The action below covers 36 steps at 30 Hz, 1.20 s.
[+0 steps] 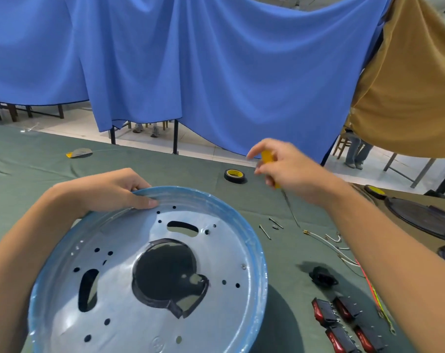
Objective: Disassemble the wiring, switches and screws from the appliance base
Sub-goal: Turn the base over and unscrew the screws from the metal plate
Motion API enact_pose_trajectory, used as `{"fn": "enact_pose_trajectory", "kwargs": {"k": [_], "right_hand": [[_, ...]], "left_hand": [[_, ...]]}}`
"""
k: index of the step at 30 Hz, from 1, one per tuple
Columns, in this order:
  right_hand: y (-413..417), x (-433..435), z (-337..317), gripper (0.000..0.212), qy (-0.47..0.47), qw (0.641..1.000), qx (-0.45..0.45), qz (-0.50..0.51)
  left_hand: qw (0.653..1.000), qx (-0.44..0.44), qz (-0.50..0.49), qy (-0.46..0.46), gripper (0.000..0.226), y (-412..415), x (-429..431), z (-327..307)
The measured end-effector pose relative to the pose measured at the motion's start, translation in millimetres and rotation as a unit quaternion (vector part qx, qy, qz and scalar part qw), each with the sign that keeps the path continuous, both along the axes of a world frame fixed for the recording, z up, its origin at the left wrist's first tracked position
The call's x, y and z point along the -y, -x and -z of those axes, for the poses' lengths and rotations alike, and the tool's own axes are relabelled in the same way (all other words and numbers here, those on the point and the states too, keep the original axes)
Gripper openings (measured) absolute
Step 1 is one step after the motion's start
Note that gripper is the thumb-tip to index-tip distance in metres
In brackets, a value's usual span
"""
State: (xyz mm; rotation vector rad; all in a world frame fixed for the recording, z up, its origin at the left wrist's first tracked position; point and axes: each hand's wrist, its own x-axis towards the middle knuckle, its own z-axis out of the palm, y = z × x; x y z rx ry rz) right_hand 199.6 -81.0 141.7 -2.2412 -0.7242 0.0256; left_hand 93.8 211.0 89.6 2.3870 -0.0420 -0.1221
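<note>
**Appliance base, stripped, in one grip; screwdriver in the other.**
Left grip (pixel 109 192) curled over the far rim of the appliance base (pixel 129 233), thumb on the inner face, the base tilted above the surface (pixel 165 164). Right grip (pixel 290 169) closed round the yellow handle of a screwdriver (pixel 266 156), shaft pointing down, clear of the base. Nearer than the right grip, on the surface: two screws (pixel 265 231), white wires (pixel 328 244), black socket (pixel 322 276), four red switches (pixel 323 313). Just left of it: tape roll (pixel 234 176).
</note>
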Motion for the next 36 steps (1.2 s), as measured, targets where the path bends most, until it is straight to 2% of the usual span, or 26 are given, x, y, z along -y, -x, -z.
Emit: {"fn": "enact_pose_trajectory", "kwargs": {"k": [2,4,7,13,24,29,36], "right_hand": [[1.1,-2.9,16.5,0.046,0.134,0.989,-0.006,-0.067],[2.0,-8.6,34.1,0.046,0.25,0.963,0.029,-0.099],[4.8,-19.3,60.0,0.032,0.315,0.938,0.044,-0.136],[12.3,-35.6,86.2,0.012,0.266,0.949,0.047,-0.163],[9.6,-36.9,102.7,0.012,0.256,0.952,0.048,-0.163],[0.1,-26.3,99.2,0.011,0.303,0.943,0.043,-0.128],[-8.8,-4.7,93.6,0.001,0.294,0.95,0.024,-0.107]], "left_hand": [[0.999,-0.034,-0.006,0.015,0.029,4.3,-10.7,2.7],[0.998,-0.056,-0.011,0.027,0.029,6.5,-19.9,5.3],[0.995,-0.075,-0.011,0.061,0.028,8.4,-29.5,9.0],[0.992,-0.092,-0.012,0.083,0.037,7.2,-39.5,17.6],[0.986,-0.115,-0.009,0.117,0.038,-0.3,-53.1,34.6],[0.987,-0.12,-0.042,0.098,0.067,1.5,-82.2,44.6],[0.991,-0.078,-0.101,0.034,0.061,1.4,-134.4,68.1]]}}
